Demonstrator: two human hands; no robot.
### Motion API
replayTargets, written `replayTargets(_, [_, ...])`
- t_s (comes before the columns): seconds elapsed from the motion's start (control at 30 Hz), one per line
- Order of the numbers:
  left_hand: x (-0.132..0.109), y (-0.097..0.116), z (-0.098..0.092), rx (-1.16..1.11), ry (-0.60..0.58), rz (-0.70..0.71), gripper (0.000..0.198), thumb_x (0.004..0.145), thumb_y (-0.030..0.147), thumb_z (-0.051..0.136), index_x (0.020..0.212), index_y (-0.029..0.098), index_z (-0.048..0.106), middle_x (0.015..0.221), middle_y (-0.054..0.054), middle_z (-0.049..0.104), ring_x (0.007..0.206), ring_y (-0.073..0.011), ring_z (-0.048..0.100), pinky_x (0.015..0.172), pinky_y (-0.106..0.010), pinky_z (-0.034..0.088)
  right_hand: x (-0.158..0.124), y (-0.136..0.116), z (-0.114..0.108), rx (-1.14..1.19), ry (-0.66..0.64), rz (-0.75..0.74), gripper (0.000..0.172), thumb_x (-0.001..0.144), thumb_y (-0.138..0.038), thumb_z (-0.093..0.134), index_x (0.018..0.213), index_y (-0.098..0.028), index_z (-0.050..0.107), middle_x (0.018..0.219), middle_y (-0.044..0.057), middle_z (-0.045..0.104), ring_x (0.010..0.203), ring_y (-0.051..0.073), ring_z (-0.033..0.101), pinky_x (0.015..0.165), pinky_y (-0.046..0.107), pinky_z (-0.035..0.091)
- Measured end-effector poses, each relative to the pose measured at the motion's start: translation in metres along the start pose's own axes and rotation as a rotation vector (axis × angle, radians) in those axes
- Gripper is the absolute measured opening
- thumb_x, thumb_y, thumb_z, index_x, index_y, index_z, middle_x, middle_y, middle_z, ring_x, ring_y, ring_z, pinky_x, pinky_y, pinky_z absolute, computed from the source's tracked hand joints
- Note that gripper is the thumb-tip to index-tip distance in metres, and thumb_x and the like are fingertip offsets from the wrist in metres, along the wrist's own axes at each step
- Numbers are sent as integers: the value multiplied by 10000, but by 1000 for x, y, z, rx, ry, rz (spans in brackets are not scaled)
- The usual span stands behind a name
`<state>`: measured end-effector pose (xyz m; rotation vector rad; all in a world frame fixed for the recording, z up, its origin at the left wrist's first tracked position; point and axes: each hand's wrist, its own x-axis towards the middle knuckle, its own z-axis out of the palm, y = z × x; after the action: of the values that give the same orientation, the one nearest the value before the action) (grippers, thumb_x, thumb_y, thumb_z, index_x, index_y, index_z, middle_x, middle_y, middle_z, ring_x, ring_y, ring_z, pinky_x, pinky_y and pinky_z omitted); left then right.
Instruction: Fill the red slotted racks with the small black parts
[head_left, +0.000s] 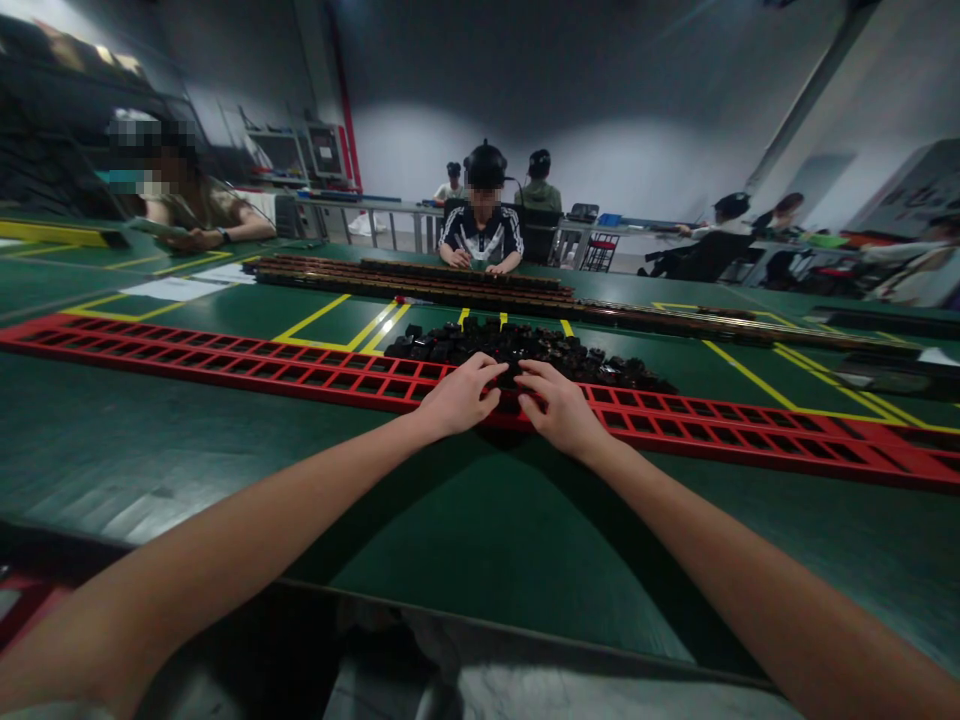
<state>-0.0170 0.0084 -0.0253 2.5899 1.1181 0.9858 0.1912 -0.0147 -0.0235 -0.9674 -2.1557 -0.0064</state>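
Observation:
A long red frame (pixel 337 385) with two rows of rectangular openings lies across the green table. Behind its middle is a heap of small black parts (pixel 442 345), too dark to name. My left hand (pixel 466 395) is over the frame at the heap's near edge, thumb and fingers apart, and nothing shows in it. My right hand (pixel 559 405) faces it a short gap away, also over the frame, its fingers spread and bent toward the heap. Dark parts show between the two hands; whether the fingertips touch them I cannot tell.
Long dark strips (pixel 420 285) are stacked beyond the heap. Paper sheets (pixel 176 288) lie at left, and yellow tape lines (pixel 315 318) mark the green table (pixel 480 540). Across the table sits a person (pixel 480 235); another person (pixel 202 215) is at far left.

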Motion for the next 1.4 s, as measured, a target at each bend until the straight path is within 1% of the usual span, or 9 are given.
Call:
replayTargets(0.27, [1, 4, -2, 83, -20, -10, 477, 915, 204, 521, 1384, 120, 546, 1218, -112, 584, 1077, -230, 618, 950, -362, 528, 0, -1, 0, -11, -30, -11, 290, 879, -146, 538, 1106, -149, 720, 1376, 176, 579, 1269, 287, 582, 1096, 512, 479])
replayTargets(0.4, [0, 4, -2, 104, -35, -1, 479, 922, 212, 513, 1395, 146, 536, 1193, -103, 586, 1064, -227, 619, 944, -363, 527, 0, -1, 0, -35, -61, -20, 304, 888, -148, 534, 1127, -145, 722, 1392, 176, 573, 1290, 294, 564, 1101, 516, 476])
replayTargets(0.57, [0, 3, -2, 96, -39, 3, 474, 927, 232, 516, 1398, 180, 534, 1217, -92, 575, 1073, -222, 614, 933, -354, 526, -1, 1, 2, -71, -42, -55, 300, 916, -175, 526, 1125, -136, 738, 1337, 174, 617, 1251, 301, 579, 1089, 522, 486])
replayTargets(0.77, [0, 5, -2, 97, -31, 6, 442, 927, 224, 517, 1363, 168, 557, 1189, -92, 577, 1053, -216, 615, 925, -354, 528, -1, -1, 1, -97, -45, -74, 305, 924, -163, 509, 1116, -128, 742, 1313, 176, 632, 1216, 298, 594, 1056, 519, 514])
replayTargets(0.9, [0, 6, -3, 129, -39, 7, 438, 928, 221, 510, 1359, 153, 555, 1186, -95, 580, 1055, -223, 609, 932, -364, 524, -1, -1, 1, -93, -47, -64, 304, 916, -159, 518, 1122, -152, 742, 1320, 157, 631, 1217, 294, 597, 1060, 521, 513])
replayTargets(1.07, [-1, 5, -3, 142, -40, 5, 451, 924, 220, 522, 1371, 168, 541, 1206, -91, 579, 1082, -230, 603, 941, -371, 520, -1, 1, 2, -79, -44, -62, 310, 918, -166, 519, 1137, -168, 740, 1322, 151, 632, 1217, 296, 597, 1065, 535, 505])
replayTargets(1.17, [0, 5, -2, 146, -41, 14, 452, 921, 218, 527, 1370, 165, 539, 1216, -96, 578, 1094, -236, 597, 953, -384, 517, -1, 2, 3, -88, -50, -59, 313, 918, -161, 516, 1138, -159, 739, 1324, 157, 629, 1225, 299, 591, 1074, 537, 498])
replayTargets(1.27, [0, 5, -2, 152, -36, 18, 443, 919, 218, 525, 1358, 157, 547, 1203, -100, 580, 1084, -239, 596, 944, -391, 521, -1, 0, 2, -111, -55, -66, 306, 924, -158, 507, 1120, -142, 741, 1322, 169, 628, 1222, 298, 592, 1070, 524, 504])
replayTargets(1.4, [-1, 6, -2, 155, -38, 13, 430, 918, 217, 514, 1342, 164, 559, 1183, -96, 585, 1061, -234, 600, 925, -386, 526, -1, -2, -1, -159, -88, -100, 283, 930, -160, 500, 1048, -129, 756, 1338, 180, 614, 1233, 303, 583, 1065, 512, 511])
